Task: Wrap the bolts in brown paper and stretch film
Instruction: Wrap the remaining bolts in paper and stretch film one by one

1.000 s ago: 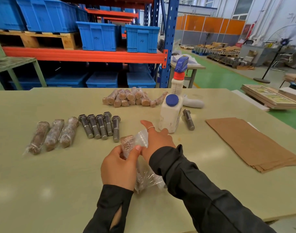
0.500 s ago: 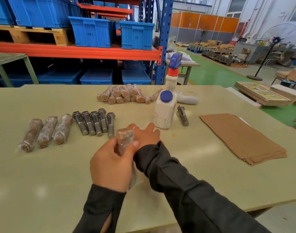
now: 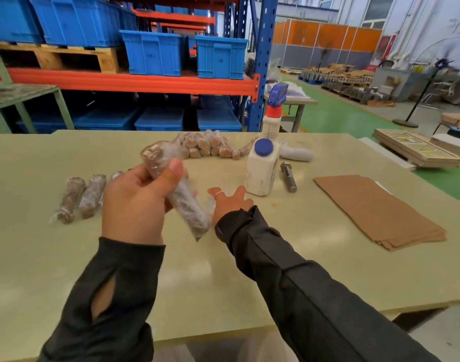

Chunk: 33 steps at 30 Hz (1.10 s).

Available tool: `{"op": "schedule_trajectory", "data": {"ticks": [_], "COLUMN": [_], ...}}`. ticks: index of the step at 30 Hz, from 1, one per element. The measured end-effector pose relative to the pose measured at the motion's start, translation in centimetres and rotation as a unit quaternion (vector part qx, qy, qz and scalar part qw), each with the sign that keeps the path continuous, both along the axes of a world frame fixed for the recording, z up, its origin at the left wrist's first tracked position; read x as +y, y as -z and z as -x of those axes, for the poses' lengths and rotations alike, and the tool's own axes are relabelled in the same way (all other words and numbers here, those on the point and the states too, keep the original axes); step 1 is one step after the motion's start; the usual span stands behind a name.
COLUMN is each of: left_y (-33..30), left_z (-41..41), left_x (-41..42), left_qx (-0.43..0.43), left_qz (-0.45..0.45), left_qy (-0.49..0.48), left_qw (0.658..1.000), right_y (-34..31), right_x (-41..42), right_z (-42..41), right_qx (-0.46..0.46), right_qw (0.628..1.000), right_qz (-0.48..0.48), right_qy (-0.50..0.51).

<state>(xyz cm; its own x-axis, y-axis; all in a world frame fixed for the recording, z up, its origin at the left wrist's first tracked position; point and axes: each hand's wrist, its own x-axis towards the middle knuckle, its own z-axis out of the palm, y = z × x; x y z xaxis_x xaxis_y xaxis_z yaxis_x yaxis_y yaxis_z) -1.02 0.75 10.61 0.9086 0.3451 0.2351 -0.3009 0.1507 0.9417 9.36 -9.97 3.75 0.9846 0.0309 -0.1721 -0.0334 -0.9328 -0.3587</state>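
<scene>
left hand [image 3: 134, 202] lifts a film-wrapped bolt [image 3: 176, 194], right hand [image 3: 230, 202] spread wide and empty; next, probably park it with the wrapped ones [image 3: 80, 197] by the table's [image 3: 223, 296] left edge.

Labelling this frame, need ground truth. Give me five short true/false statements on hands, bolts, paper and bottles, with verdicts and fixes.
1. The left hand grips a film-wrapped bolt bundle lifted off the pale green table. True.
2. The right hand also grips that bundle. False: its fingers are spread and hold nothing.
3. The stack of brown paper sheets lies to the right of the white bottle with the blue cap. True.
4. The bare steel bolt beside that bottle is wrapped in film. False: it is unwrapped metal.
5. The spray bottle with the blue trigger head lies on its side. False: it stands upright behind the white bottle.
</scene>
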Motion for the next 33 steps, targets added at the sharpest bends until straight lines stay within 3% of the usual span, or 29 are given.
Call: {"op": "schedule_trajectory", "data": {"ticks": [3,6,10,15,18,21,24,27,30,33], "left_y": [-1.9,-2.9,-0.5,1.4,1.6,1.6,2.3,3.5,5.2,6.9], "left_z": [-1.9,-4.1,-5.8,-6.9,-7.9,-10.2,-12.8,-14.4,-14.8,-14.6], "left_x": [4.1,8.1,12.7,14.5,14.2,14.0,13.5,13.0,13.2,13.9], "left_qx": [0.018,0.062,0.14,0.222,0.264,0.312,0.346,0.343,0.322,0.336], "left_qz": [0.141,0.149,0.244,0.208,0.128,-0.028,-0.22,-0.355,-0.434,-0.512], "left_qy": [0.003,-0.048,0.036,0.042,0.025,-0.048,-0.132,-0.173,-0.174,-0.195], "left_qw": [0.99,0.986,0.959,0.952,0.956,0.948,0.902,0.853,0.823,0.766], "right_y": [-0.5,-1.2,-1.9,-2.2,-2.1,-1.9,-1.8,-1.7,-1.6,-1.5], "right_x": [-0.5,-1.1,-1.2,-1.6,-1.5,-1.5,-1.5,-1.8,-2.2,-2.4], "right_z": [0.2,0.7,1.1,1.3,1.3,1.2,1.2,1.0,0.8,0.8], "right_qx": [0.001,0.013,0.025,0.018,0.014,0.012,0.008,0.009,0.012,0.004], "right_qw": [1.0,1.0,0.999,0.999,0.999,0.999,0.999,0.999,0.998,0.998], "right_qz": [0.003,-0.007,-0.002,-0.021,-0.024,-0.019,-0.02,-0.027,-0.046,-0.058], "right_qy": [-0.002,-0.011,-0.025,-0.03,-0.029,-0.027,-0.027,-0.028,-0.03,-0.032]}}
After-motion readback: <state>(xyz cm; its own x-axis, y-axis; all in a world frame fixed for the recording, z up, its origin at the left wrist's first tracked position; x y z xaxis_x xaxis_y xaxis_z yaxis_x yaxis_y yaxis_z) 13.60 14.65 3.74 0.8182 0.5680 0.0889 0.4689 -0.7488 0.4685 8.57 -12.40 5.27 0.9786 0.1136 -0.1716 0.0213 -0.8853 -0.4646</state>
